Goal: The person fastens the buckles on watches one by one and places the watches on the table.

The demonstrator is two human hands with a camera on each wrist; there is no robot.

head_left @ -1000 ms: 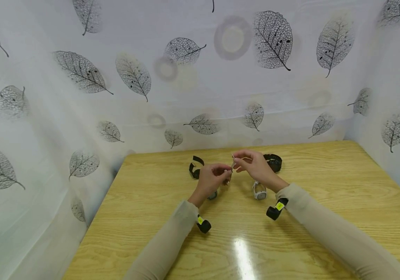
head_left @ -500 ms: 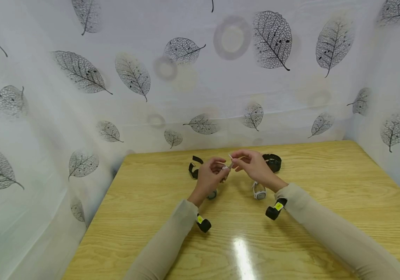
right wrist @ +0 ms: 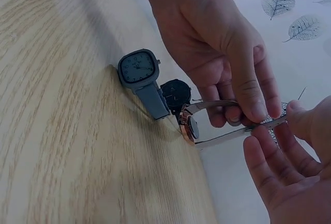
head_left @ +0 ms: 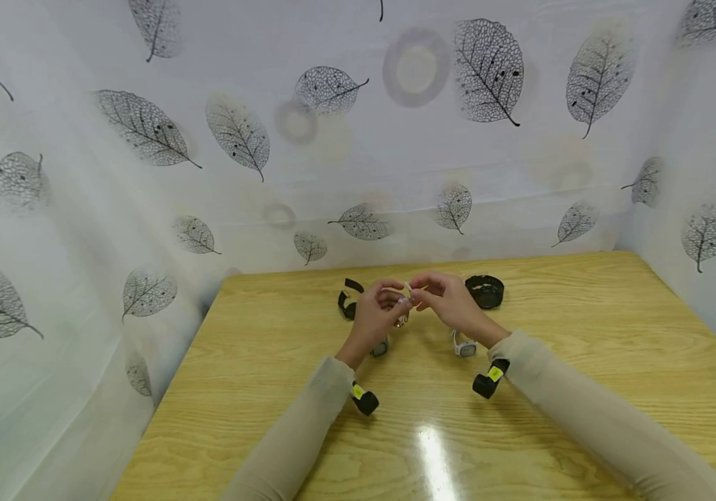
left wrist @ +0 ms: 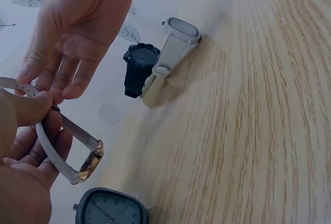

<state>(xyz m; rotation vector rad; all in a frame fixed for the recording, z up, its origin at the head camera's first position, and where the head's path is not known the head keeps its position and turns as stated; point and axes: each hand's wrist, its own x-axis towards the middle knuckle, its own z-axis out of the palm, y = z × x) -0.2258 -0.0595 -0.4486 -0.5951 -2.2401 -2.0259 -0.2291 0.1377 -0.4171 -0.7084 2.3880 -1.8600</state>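
A wristwatch with a rose-gold case (left wrist: 91, 163) and a pale strap (left wrist: 54, 154) hangs from both hands, its strap bent into a loop. In the right wrist view, my left hand (right wrist: 207, 43) pinches the strap where its two ends overlap, close to the buckle. My right hand (head_left: 451, 304) pinches the strap's free end, its thumb and index finger nearly meeting the left fingertips. Small holes show along that strap end in the left wrist view. The fingers partly hide the buckle. Both hands are above the back part of the table.
A grey square-cased watch (right wrist: 138, 70) lies under my left hand. A white watch (head_left: 465, 348) stands below my right wrist. Behind it is a black watch (head_left: 486, 292), and another black watch (head_left: 346, 306) lies left. The wooden table (head_left: 257, 390) meets a leaf-print curtain (head_left: 358, 160).
My right hand has moved slightly left and closer to the left hand, along the strap end. My left index finger has lifted away from the thumb.
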